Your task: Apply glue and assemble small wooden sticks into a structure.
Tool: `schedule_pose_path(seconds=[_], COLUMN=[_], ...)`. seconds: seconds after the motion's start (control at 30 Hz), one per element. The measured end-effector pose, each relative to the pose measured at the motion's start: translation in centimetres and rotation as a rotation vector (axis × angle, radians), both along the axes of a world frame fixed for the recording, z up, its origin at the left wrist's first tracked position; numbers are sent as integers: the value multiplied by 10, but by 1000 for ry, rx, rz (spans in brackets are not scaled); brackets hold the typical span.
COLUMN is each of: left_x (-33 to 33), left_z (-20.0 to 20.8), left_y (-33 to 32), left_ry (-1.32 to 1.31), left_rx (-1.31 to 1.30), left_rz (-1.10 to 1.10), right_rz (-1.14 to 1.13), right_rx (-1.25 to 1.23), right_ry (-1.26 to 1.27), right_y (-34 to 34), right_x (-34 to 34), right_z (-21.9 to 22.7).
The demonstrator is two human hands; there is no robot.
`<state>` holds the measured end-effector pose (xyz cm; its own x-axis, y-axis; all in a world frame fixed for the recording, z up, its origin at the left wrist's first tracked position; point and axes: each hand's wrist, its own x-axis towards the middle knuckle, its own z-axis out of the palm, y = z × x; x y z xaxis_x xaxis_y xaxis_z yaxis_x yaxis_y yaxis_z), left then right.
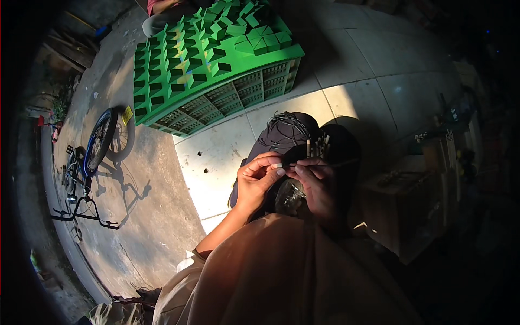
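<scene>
Over my lap both hands meet, fingertips almost touching. My left hand [258, 179] pinches a small pale piece [278, 165] between thumb and forefinger. Facing it, my right hand [314, 184] is closed in a pinch, in shadow. A thin dark cord seems to run through its fingers and out to the right; the very tip is too small to make out. On my knee, just beyond the hands, lies a loose coil of black cords [287, 130]. Several pale thin sticks [318, 147] stand bunched beside it. Below the hands is a crumpled clear plastic bag [291, 197].
Ahead stands a green plastic crate [216, 105], its top covered with rows of green folded pieces [216, 54]. A person's sleeve [161, 6] shows behind it. At left a bicycle [89, 162] is on the concrete floor. A brown box [398, 208] sits in shade at right.
</scene>
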<state>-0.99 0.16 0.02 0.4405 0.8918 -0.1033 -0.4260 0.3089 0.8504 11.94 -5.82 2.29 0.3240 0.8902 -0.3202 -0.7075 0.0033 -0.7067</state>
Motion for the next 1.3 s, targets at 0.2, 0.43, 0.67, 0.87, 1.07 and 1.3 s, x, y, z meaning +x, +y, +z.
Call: schedule_pose_path(seconds=[0.2, 0.43, 0.67, 0.87, 1.07, 1.3], left_x=[-3, -5, -7, -13, -10, -13], left_z=[-1, -5, 4, 17, 16, 29], left_y=[2, 6, 9, 16, 16, 17], left_ry=[11, -85, -63, 40, 75, 474], left_rx=[26, 82, 152, 233, 304, 287], left_rz=[-12, -42, -66, -145, -134, -286], right_rz=[5, 14, 68, 138, 221, 254], right_rx=[12, 57, 36, 126, 93, 126], right_ry=[-23, 8, -87, -399, -619, -752], right_y=[2, 3, 3, 2, 7, 13], right_x=[-4, -3, 1, 7, 10, 17], right_z=[1, 4, 9, 23, 33, 34])
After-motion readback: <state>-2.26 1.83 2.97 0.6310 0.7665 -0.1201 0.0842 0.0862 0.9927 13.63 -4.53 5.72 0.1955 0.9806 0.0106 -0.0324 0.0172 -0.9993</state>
